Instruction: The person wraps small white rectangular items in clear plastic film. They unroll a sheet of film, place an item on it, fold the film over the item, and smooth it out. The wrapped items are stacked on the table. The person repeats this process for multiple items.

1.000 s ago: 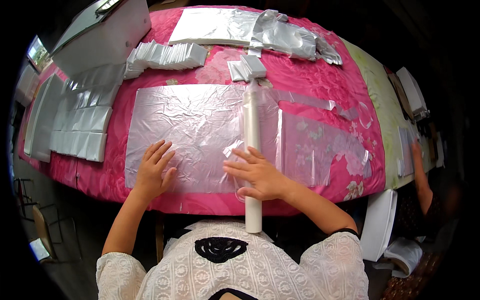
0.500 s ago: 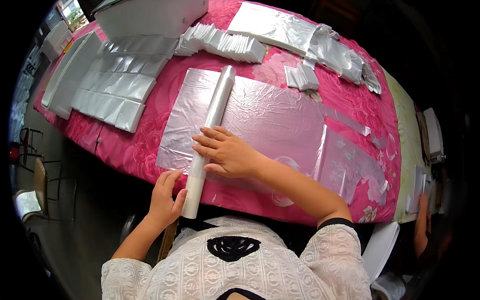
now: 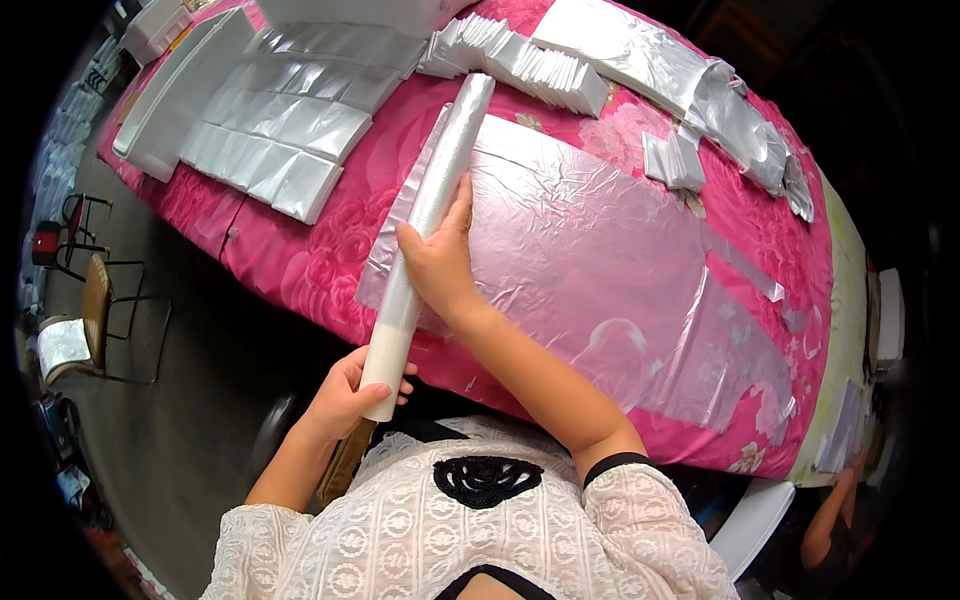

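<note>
A long roll of clear plastic film (image 3: 439,190) on a pale core lies slantwise across the near left part of the table. My left hand (image 3: 362,385) is wrapped round the roll's near end, just past the table edge. Partway up the roll, my right hand (image 3: 444,252) grips it, thumb on top and fingers down its right side. Beneath and to the right spreads a thin sheet of clear plastic film (image 3: 560,230), wrinkled and shiny, with a narrow strip of it showing left of the roll.
Rows of folded silvery packets (image 3: 285,115) lie at the far left by a white bin (image 3: 180,100). Behind the roll stands a row of white packets (image 3: 515,62); a small stack (image 3: 672,160) sits right. Silvery film (image 3: 625,50) lies farther back. Another person's arm (image 3: 830,520) shows at right.
My left hand has closed round the near end of the roll. My right hand has gone from lying flat over the roll to gripping it farther up. The view has shifted.
</note>
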Demonstrator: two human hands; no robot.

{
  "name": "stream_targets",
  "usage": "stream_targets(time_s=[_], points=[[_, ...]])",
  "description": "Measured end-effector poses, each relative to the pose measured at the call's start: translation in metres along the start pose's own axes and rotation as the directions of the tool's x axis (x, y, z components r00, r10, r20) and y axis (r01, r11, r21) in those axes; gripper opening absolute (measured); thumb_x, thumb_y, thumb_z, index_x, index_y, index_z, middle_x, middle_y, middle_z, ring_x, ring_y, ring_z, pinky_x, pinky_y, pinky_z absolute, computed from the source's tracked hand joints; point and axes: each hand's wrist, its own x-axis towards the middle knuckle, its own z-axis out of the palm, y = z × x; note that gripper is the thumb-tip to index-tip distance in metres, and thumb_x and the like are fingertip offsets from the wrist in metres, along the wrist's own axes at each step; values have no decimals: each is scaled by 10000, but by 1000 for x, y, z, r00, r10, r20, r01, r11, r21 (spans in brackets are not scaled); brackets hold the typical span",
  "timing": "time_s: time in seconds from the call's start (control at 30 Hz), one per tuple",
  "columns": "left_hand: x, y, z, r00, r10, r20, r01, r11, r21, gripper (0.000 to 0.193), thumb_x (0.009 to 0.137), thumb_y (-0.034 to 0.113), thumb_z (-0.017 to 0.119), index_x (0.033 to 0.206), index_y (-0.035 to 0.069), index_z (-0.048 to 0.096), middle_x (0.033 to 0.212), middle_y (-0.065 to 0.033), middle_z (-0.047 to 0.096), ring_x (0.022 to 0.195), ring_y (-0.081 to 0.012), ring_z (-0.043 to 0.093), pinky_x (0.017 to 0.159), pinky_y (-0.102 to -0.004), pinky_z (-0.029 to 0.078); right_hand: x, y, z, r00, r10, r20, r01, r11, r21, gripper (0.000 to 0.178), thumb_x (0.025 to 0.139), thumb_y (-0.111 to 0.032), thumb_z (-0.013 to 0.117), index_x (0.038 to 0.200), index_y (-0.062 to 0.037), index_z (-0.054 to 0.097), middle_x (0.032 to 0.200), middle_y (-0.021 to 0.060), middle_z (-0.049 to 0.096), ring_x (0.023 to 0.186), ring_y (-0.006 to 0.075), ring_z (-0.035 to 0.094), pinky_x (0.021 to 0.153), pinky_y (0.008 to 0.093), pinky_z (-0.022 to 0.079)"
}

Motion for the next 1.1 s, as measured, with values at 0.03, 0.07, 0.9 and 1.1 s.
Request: stream_targets(time_s=[0.03,0.07,0.9,1.1], points=[[-3,0,1,995,1,102,12,992,-127,637,734,248,752,1219,-29,446,1017,-119,589,824,-162,615,732,-309,533,3,-13,-8,972,173,162,-219,914,341,796,778,-149,634,1378,32,143,1284,259,363,1208,295,399,1005,407,352],[-3,-5,0,974,58,220,3,964,-264,697,729,314,709,1225,-88,428,1020,-183,591,824,-205,623,696,-329,543,6,-34,-21,895,271,355,-440,676,592,753,781,-160,641,1354,30,191,1229,235,423,1142,275,462,955,393,405],[29,-7,41,898,-414,149,363,888,282,521,784,481,658,1025,38,528,727,-44,545,574,-129,545,519,-269,458,21,2,-135,860,507,62,-434,660,613,446,771,-137,702,1078,52,440,842,122,593,710,170,593,637,301,509],[10,-15,15,777,-572,262,523,819,237,637,705,484,723,1089,12,534,698,-39,538,540,-117,534,508,-254,450,63,12,-218,933,356,-55,-354,934,42,269,828,-234,664,1003,-41,596,824,8,607,684,67,534,597,193,427]])
